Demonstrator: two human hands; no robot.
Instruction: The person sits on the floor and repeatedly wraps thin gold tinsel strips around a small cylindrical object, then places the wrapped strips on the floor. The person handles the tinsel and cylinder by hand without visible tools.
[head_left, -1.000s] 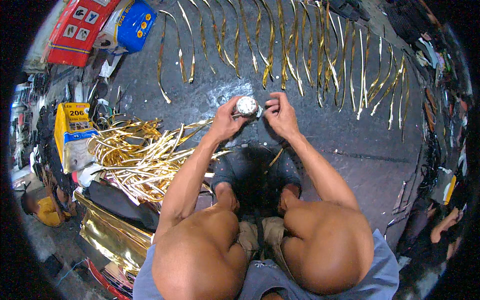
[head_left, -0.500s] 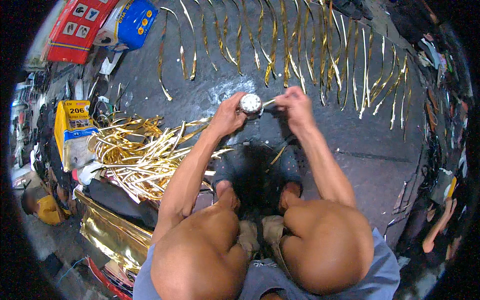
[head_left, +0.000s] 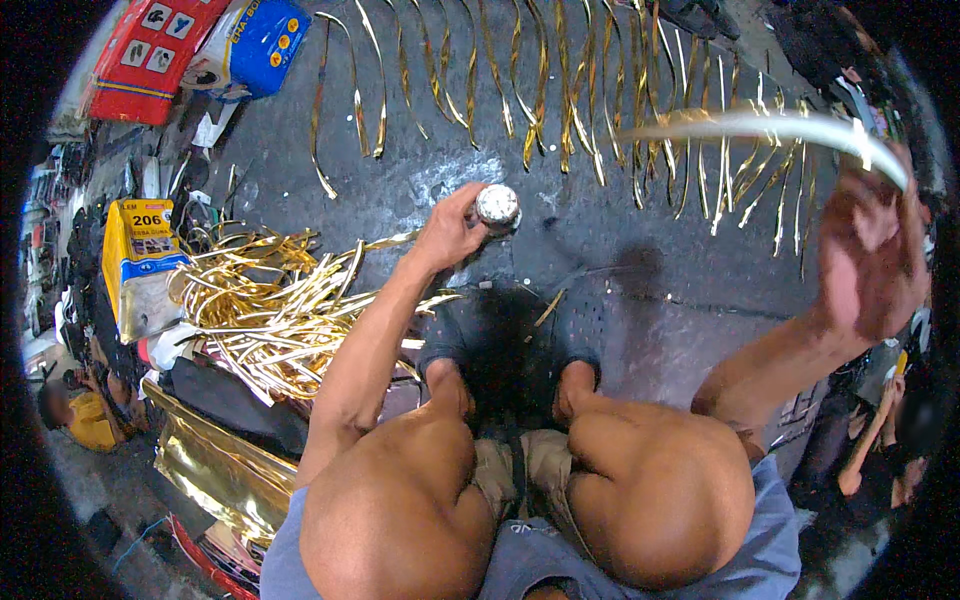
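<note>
My left hand (head_left: pixel 450 230) is closed round a small round can (head_left: pixel 498 205) that stands on the dark surface, its top smeared white. Up at the right, my right hand (head_left: pixel 872 265) is raised and blurred by motion. From its fingers a long, pale strip (head_left: pixel 780 123) trails leftward, also smeared by movement. Behind the strip, several narrow gold strips (head_left: pixel 566 95) lie side by side across the far part of the surface. A tangled heap of gold strips (head_left: pixel 265 310) lies to the left of my left forearm.
A yellow box (head_left: pixel 145 270) stands beside the heap, with red (head_left: pixel 155 55) and blue (head_left: pixel 265 50) boxes at the far left. Shiny gold sheeting (head_left: pixel 215 465) lies near left. A short strip scrap (head_left: pixel 549 308) lies between my feet. Another person's arm (head_left: pixel 868 450) shows at right.
My right hand has swung from beside the can up and far to the right, drawing the strip away. My left hand keeps hold of the can in nearly the same place.
</note>
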